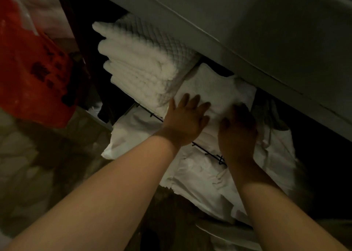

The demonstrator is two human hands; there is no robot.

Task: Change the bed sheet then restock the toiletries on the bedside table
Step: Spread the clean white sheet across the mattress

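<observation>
Head view: early stage, fetching linen — left hand (185,117) flat, fingers spread, on folded white sheet (215,87) on wire shelf (207,151), right of quilted stack (144,64); right hand (238,129) grip indeterminate; bed, toiletries unseen.

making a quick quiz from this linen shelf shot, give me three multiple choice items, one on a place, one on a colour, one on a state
1. Where is the quilted white stack?
A. left of the smooth folded sheets
B. right of them
C. on the floor

2. What colour is the plastic bag at left?
A. blue
B. red
C. green

3. How does the left hand lie?
A. in a fist
B. gripping the wire rack
C. fingers straight, flat on the sheets

Answers: 1 A, the stack sits beside the sheets at left. 2 B, it is plainly red. 3 C, its fingers are spread on the fabric; the right hand also rests there.
</observation>
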